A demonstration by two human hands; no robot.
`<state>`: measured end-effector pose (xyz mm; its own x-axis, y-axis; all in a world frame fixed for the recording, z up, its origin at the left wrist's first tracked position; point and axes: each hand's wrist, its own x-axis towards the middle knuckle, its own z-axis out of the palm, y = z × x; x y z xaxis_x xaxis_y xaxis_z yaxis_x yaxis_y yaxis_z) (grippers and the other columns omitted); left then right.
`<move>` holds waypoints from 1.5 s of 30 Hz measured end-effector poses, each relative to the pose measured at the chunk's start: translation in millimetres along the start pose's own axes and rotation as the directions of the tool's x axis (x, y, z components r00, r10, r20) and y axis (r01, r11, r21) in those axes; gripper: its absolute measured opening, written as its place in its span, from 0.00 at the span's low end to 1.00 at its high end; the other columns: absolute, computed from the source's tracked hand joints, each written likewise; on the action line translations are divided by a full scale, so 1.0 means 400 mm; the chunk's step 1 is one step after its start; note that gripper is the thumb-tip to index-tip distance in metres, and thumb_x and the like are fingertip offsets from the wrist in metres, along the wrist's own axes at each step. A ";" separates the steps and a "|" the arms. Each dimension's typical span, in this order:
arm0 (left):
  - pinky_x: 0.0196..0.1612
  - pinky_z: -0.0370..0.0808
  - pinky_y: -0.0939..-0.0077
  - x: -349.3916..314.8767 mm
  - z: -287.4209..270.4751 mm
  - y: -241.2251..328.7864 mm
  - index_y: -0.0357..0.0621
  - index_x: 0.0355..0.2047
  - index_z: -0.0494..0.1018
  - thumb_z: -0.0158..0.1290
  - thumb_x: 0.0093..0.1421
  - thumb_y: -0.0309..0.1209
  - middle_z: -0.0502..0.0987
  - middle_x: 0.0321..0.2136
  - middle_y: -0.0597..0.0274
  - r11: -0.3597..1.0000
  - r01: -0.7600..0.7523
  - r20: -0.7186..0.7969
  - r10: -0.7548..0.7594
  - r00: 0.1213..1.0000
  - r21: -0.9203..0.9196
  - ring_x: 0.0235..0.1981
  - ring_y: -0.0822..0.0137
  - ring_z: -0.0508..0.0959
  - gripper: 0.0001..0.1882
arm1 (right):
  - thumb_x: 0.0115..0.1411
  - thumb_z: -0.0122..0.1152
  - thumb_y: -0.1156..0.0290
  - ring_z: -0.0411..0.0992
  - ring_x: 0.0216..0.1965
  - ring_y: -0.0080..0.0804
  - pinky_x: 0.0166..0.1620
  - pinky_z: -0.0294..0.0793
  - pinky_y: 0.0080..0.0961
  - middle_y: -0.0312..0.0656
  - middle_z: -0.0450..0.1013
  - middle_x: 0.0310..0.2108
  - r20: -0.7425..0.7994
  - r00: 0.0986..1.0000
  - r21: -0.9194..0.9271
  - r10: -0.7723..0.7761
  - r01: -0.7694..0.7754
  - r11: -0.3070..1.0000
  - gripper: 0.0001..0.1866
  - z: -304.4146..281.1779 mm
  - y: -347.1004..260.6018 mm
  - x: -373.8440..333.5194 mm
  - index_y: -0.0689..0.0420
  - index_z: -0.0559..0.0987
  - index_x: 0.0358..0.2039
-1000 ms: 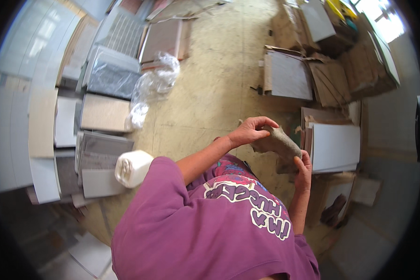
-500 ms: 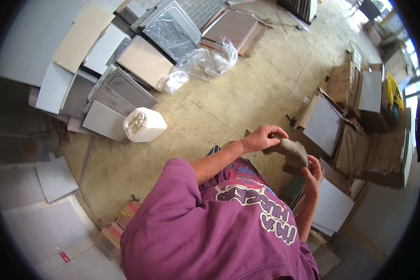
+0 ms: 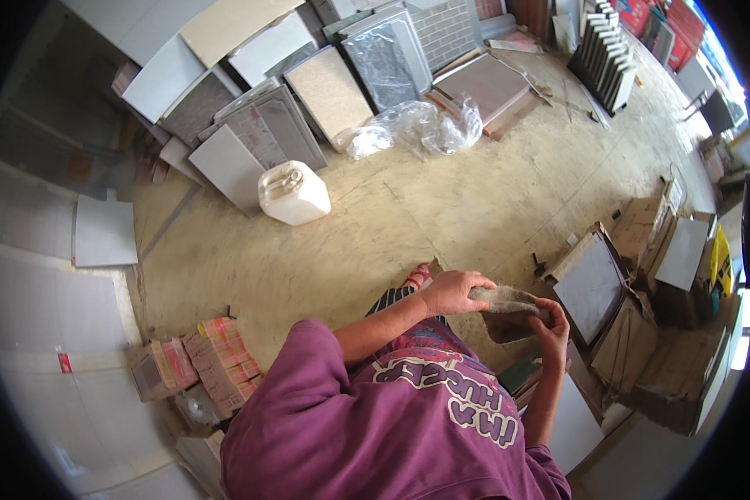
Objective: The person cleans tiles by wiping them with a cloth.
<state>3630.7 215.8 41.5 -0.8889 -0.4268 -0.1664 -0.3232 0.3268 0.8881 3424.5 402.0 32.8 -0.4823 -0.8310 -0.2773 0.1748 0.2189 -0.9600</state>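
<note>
Your left grip (image 3: pixel 454 293) pinches one end of a fuzzy grey-brown cloth (image 3: pixel 512 296); your right grip (image 3: pixel 552 331) is closed on the other end. Cloth bends and droops between them, above the scuffed yellowish floor (image 3: pixel 442 217), ahead of your torso. Floor's far edge: flat rectangular slabs (image 3: pixel 329 92) leaning, crinkled clear film (image 3: pixel 429 129), boxy white plastic jug (image 3: pixel 296 196). Right edge: brown cardboard (image 3: pixel 675 362), creased.
</note>
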 end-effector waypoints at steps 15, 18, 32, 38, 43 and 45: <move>0.38 0.74 0.65 -0.140 -0.030 -0.073 0.53 0.38 0.77 0.62 0.45 0.36 0.75 0.29 0.63 0.920 -0.009 -0.246 0.115 0.962 0.392 0.35 0.60 0.77 0.17 | 0.40 0.72 0.74 0.70 0.39 0.36 0.43 0.70 0.27 0.40 0.69 0.35 0.278 0.931 -0.631 -0.235 0.362 0.687 0.23 0.133 -0.095 0.060 0.54 0.78 0.41; 0.36 0.74 0.65 -0.156 -0.069 -0.085 0.53 0.33 0.78 0.60 0.47 0.35 0.75 0.26 0.64 0.930 0.031 -0.275 0.077 0.958 0.367 0.33 0.60 0.77 0.11 | 0.38 0.73 0.71 0.70 0.39 0.41 0.43 0.71 0.31 0.42 0.68 0.35 0.364 0.906 -0.781 -0.218 0.424 0.458 0.23 0.180 -0.081 0.084 0.54 0.79 0.39; 0.31 0.73 0.63 -0.215 -0.338 -0.220 0.47 0.33 0.73 0.54 0.56 0.34 0.76 0.27 0.60 0.984 0.127 -0.680 -0.008 0.733 0.124 0.29 0.53 0.76 0.07 | 0.47 0.69 0.71 0.72 0.28 0.30 0.33 0.70 0.24 0.40 0.72 0.27 0.461 0.885 -0.622 -0.069 0.378 0.686 0.13 0.517 -0.122 0.245 0.59 0.80 0.34; 0.34 0.73 0.60 -0.224 -0.460 -0.276 0.47 0.35 0.74 0.53 0.57 0.35 0.76 0.24 0.55 0.993 0.091 -0.747 -0.113 0.655 -0.071 0.31 0.52 0.76 0.08 | 0.50 0.70 0.66 0.74 0.40 0.27 0.39 0.74 0.24 0.41 0.74 0.42 0.555 0.797 -0.531 0.238 0.120 0.839 0.29 0.678 -0.055 0.331 0.56 0.72 0.52; 0.38 0.72 0.70 -0.251 -0.543 -0.290 0.45 0.38 0.74 0.52 0.59 0.30 0.76 0.28 0.58 0.955 -0.040 -0.678 -0.178 0.713 -0.293 0.34 0.63 0.75 0.07 | 0.49 0.71 0.63 0.72 0.47 0.32 0.40 0.75 0.27 0.42 0.71 0.50 0.623 0.767 -0.547 0.155 0.285 0.788 0.37 0.796 -0.053 0.387 0.55 0.65 0.58; 0.41 0.69 0.81 -0.256 -0.552 -0.310 0.42 0.40 0.73 0.48 0.64 0.28 0.73 0.31 0.69 0.804 -0.156 -0.577 -0.262 0.774 -0.574 0.38 0.79 0.70 0.07 | 0.48 0.71 0.63 0.73 0.46 0.34 0.40 0.75 0.29 0.43 0.71 0.49 0.643 0.746 -0.555 0.174 0.298 0.777 0.41 0.825 -0.050 0.421 0.54 0.61 0.60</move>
<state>3833.7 32.8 43.2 -0.4158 -0.9023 -0.1140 0.0655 -0.1547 0.9858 3623.2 88.9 18.4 0.2227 -0.9107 -0.3479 -0.4843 0.2063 -0.8502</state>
